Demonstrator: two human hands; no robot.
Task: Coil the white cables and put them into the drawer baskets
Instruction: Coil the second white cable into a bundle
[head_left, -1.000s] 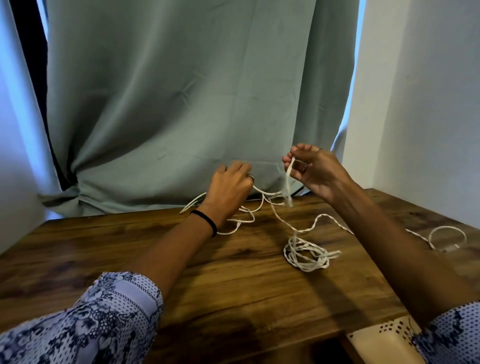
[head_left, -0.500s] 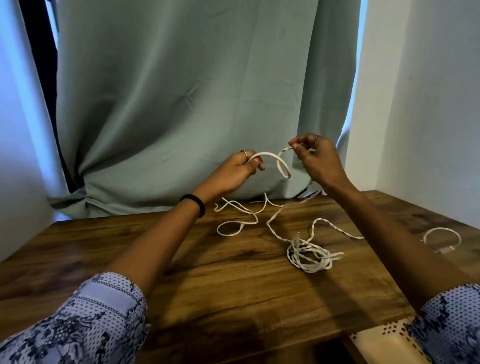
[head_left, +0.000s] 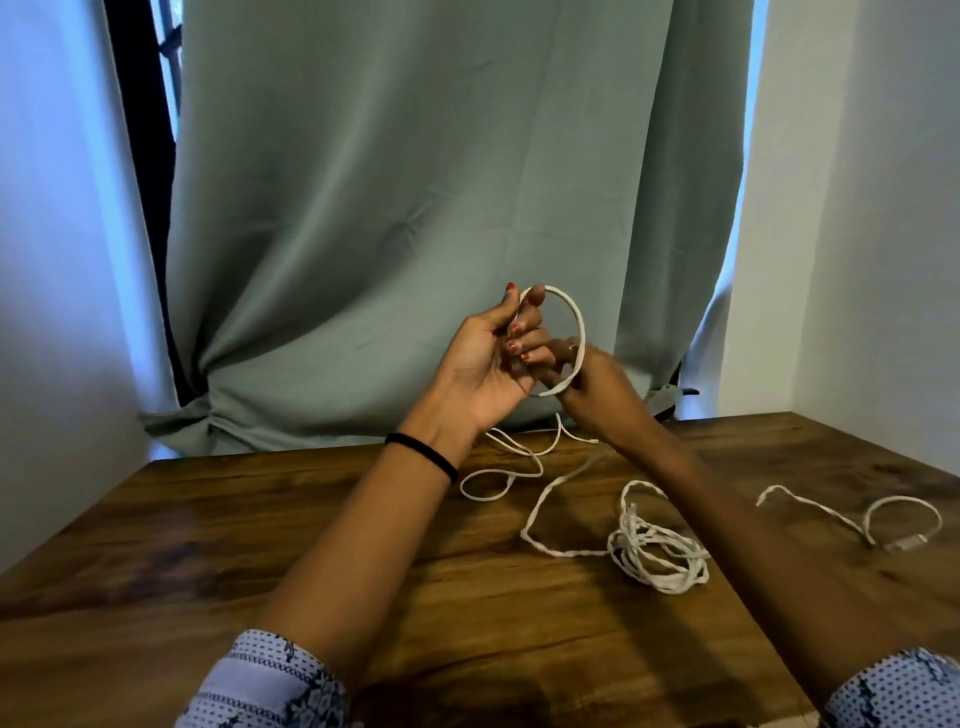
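Observation:
A white cable loop (head_left: 577, 327) is raised above the wooden table (head_left: 260, 545), in front of the curtain. My left hand (head_left: 485, 364), palm towards me, pinches the loop's top between thumb and fingers. Just right of it, my right hand (head_left: 597, 389) grips the loop's lower end. The rest of this cable trails down to slack loops on the table (head_left: 498, 478). A tangled white cable bundle (head_left: 657, 553) lies at centre right. Another white cable (head_left: 904, 519) with a plug lies at the far right. No drawer basket is in view.
A grey-green curtain (head_left: 415, 208) hangs behind the table's far edge. White walls stand close on the left and on the right (head_left: 883, 234). A dark window frame (head_left: 140, 156) shows at the upper left.
Both hands have come together and turned; the left palm now faces me. The cable between them has closed from an open arc into a round loop. The camera tilted slightly up.

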